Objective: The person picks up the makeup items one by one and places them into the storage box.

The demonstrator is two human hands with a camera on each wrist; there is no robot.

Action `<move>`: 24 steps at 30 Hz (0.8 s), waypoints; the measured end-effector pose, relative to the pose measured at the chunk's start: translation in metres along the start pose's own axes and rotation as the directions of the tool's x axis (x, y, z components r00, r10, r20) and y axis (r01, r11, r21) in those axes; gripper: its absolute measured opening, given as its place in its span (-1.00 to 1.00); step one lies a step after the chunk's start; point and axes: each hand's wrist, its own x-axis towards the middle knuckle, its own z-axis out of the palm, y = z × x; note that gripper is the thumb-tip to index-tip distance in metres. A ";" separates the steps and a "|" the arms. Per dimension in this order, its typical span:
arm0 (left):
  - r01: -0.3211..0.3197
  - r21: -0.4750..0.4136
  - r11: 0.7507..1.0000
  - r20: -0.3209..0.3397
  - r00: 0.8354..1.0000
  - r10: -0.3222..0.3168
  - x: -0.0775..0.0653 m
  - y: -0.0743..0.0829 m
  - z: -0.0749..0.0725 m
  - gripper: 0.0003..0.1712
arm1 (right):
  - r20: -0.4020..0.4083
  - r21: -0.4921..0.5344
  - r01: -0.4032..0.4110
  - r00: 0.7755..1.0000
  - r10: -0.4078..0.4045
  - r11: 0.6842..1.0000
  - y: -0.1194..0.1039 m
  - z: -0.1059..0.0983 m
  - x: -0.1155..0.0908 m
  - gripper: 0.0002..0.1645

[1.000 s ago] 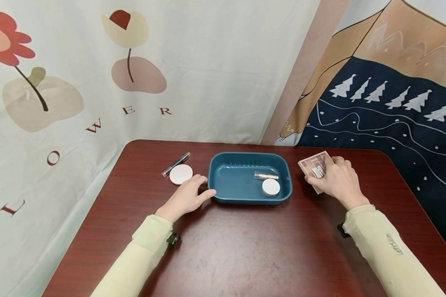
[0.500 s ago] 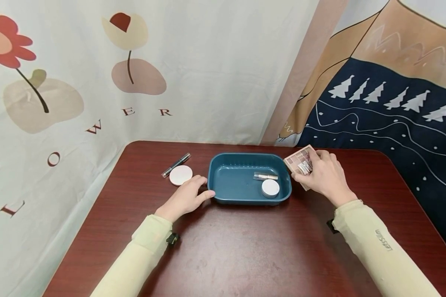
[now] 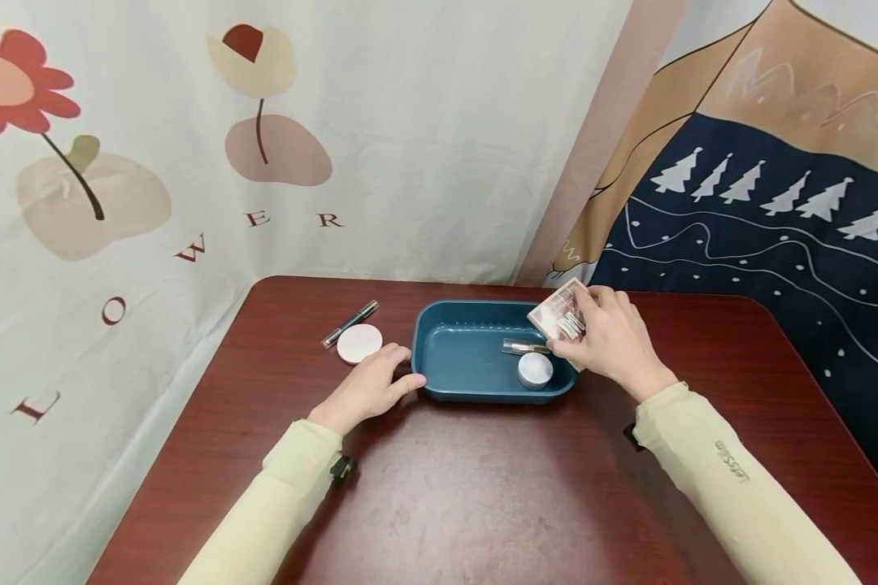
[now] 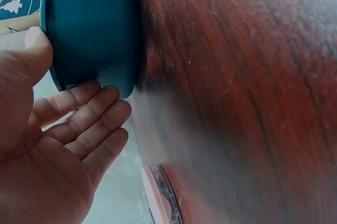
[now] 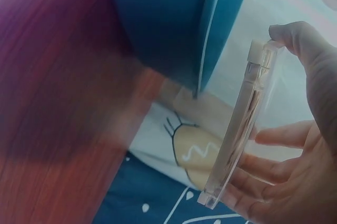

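The right hand (image 3: pixel 615 337) grips the makeup palette (image 3: pixel 556 314) above the right end of the tray (image 3: pixel 468 361). The left hand (image 3: pixel 366 388), fingers loosely extended, touches the tray's left side. A jar (image 3: pixel 535 370) sits inside, right.

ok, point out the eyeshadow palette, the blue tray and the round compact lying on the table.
Eyeshadow palette (image 3: pixel 558 314): head view, on its upper face.
Blue tray (image 3: pixel 475 366): head view, on the bare inside floor.
Round compact (image 3: pixel 359 344): head view, middle of its pale top.
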 end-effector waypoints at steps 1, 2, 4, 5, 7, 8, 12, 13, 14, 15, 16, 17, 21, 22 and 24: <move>0.002 0.000 1.000 0.003 1.000 -0.002 0.000 0.000 0.000 -0.59 | 0.000 -0.001 0.009 1.000 -0.009 1.000 -0.002 0.001 0.001 0.09; 0.004 -0.003 1.000 0.006 1.000 -0.004 0.001 0.001 -0.001 -0.58 | 0.001 -0.001 0.018 1.000 -0.018 1.000 -0.004 0.002 0.002 0.10; 0.002 0.000 1.000 0.009 1.000 -0.002 0.002 0.001 -0.001 -0.59 | -0.002 0.000 0.037 0.999 -0.037 0.999 -0.008 0.005 0.004 0.11; 0.002 0.000 1.000 0.008 1.000 -0.002 0.002 0.001 -0.001 -0.59 | -0.003 0.000 0.049 0.999 -0.049 0.999 -0.010 0.006 0.005 0.10; -0.003 0.002 1.000 0.006 1.000 0.003 0.003 0.001 -0.001 -0.61 | -0.010 -0.001 0.072 0.997 -0.072 0.997 -0.014 0.008 0.007 0.09; -0.002 0.001 1.000 0.006 1.000 0.002 0.003 0.001 -0.001 -0.61 | -0.013 -0.001 0.083 0.996 -0.083 0.997 -0.016 0.010 0.008 0.08; 0.010 -0.006 1.000 0.011 1.000 -0.010 0.003 0.002 -0.002 -0.61 | -0.011 -0.019 0.132 0.991 -0.132 0.991 -0.024 0.015 0.012 0.07; 0.010 -0.004 1.000 0.010 1.000 -0.010 0.003 0.002 -0.003 -0.61 | -0.004 -0.022 0.142 0.990 -0.142 0.990 -0.027 0.016 0.013 0.07; 0.011 -0.004 1.000 0.010 1.000 -0.011 0.003 0.002 -0.003 -0.61 | 0.003 -0.026 0.151 0.988 -0.151 0.988 -0.029 0.018 0.013 0.07; 0.010 -0.002 1.000 0.007 1.000 -0.010 0.002 0.003 -0.003 -0.61 | 0.010 -0.031 0.161 0.987 -0.161 0.986 -0.031 0.019 0.014 0.08; 0.012 -0.005 1.000 0.007 1.000 -0.012 0.002 0.003 -0.003 -0.61 | 0.019 -0.032 0.167 0.986 -0.167 0.985 -0.033 0.021 0.015 0.07; 0.011 -0.004 1.000 0.004 1.000 -0.011 0.002 0.003 -0.004 -0.62 | 0.027 -0.036 0.174 0.985 -0.173 0.984 -0.035 0.022 0.015 0.07; 0.010 -0.011 1.000 0.001 1.000 -0.010 0.000 0.004 -0.003 -0.63 | 0.048 -0.043 0.197 0.980 -0.195 0.979 -0.043 0.029 0.018 0.06; 0.009 -0.012 1.000 0.001 1.000 -0.009 0.000 0.004 -0.003 -0.63 | 0.049 -0.044 0.204 0.978 -0.202 0.978 -0.044 0.030 0.018 0.07; 0.008 -0.011 1.000 0.000 1.000 -0.008 0.000 0.003 -0.003 -0.63 | 0.047 -0.046 0.220 0.975 -0.217 0.975 -0.048 0.032 0.019 0.07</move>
